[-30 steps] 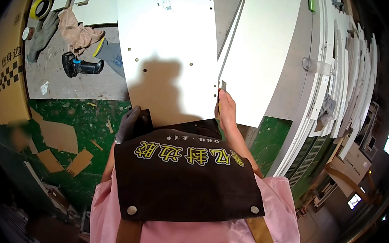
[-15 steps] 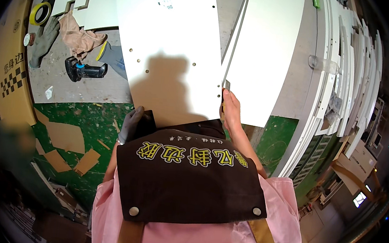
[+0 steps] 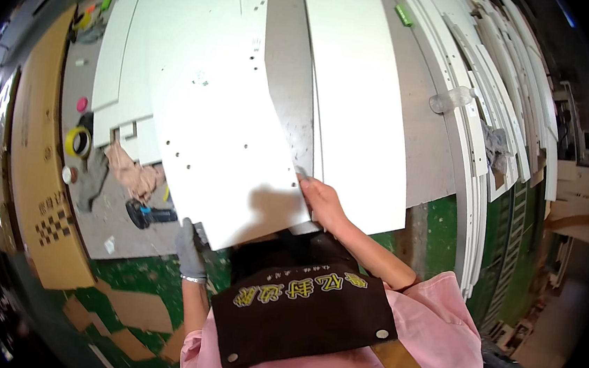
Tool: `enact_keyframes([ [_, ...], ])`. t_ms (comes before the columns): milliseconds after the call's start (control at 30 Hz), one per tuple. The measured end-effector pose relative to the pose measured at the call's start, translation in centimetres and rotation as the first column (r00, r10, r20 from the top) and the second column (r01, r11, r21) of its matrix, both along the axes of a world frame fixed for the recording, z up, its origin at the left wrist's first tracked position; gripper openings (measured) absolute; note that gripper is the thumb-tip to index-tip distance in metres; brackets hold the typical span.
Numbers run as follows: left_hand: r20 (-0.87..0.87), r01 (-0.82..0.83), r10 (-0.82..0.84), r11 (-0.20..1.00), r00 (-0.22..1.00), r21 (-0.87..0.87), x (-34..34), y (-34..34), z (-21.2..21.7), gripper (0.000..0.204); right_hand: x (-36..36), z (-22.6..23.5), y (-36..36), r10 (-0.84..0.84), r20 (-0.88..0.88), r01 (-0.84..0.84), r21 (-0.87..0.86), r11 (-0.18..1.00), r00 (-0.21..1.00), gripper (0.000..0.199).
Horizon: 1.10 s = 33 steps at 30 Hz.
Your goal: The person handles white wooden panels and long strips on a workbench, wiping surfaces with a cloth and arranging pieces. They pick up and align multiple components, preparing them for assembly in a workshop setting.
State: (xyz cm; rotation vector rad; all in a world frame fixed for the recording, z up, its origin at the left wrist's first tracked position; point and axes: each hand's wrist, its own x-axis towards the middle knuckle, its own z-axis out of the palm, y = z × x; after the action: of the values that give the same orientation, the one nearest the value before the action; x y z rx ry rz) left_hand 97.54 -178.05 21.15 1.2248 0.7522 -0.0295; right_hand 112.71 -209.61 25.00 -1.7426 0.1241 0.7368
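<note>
A long white panel [image 3: 226,122] with drilled holes and a small printed label lies in front of me, its near end close to my apron. My left hand [image 3: 192,251], in a grey glove, is closed at the panel's near left corner; its fingertips are partly hidden. Bare, my right hand [image 3: 322,202] is at the panel's right edge near the same end. Between its thumb and fingers a small flat grey tool [image 3: 301,173] sticks out along that edge; its handle is hidden in my grip.
Another white panel [image 3: 364,106] lies to the right, with long white strips [image 3: 485,123] beyond. At left are a black handheld tool [image 3: 148,215], a pink cloth [image 3: 134,173], a grey glove [image 3: 91,180], yellow tape [image 3: 77,142] and a cardboard box [image 3: 41,155]. A plastic bottle [image 3: 450,99] lies right.
My view has shifted, showing more of the table's far side. The right hand stays by the panel's right edge, its forearm more slanted. The left hand remains at the near left corner.
</note>
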Motion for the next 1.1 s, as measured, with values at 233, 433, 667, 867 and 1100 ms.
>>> enact_keyframes([
  [233,0.151,-0.168,0.087,0.712,0.985,0.682,4.5,-3.0,0.5,0.042,-1.1,-4.4,-4.6,-0.188,0.244,0.187,0.029,0.982,0.951,0.035],
  [433,0.058,0.303,-0.405,0.763,0.912,0.571,3.0,-15.7,-1.5,0.042,-2.9,-6.0,-19.2,-0.413,0.555,0.606,-0.221,0.764,0.722,0.040],
  [667,-0.262,0.664,-0.626,0.742,0.734,0.087,9.3,-23.2,-5.4,0.052,-4.2,-9.5,-23.1,-0.340,0.555,0.597,-0.383,0.705,0.759,0.045],
  [867,-0.324,0.474,-0.361,0.776,0.874,0.416,9.6,-22.9,-3.7,0.065,-7.2,-13.9,-21.8,-0.084,0.647,0.431,-0.399,0.809,0.758,0.040],
  [1100,-0.193,0.309,-0.253,0.876,0.948,0.369,5.8,-19.6,-2.1,0.049,-3.1,-21.4,-21.4,-0.401,0.450,0.432,0.039,0.901,0.797,0.040],
])
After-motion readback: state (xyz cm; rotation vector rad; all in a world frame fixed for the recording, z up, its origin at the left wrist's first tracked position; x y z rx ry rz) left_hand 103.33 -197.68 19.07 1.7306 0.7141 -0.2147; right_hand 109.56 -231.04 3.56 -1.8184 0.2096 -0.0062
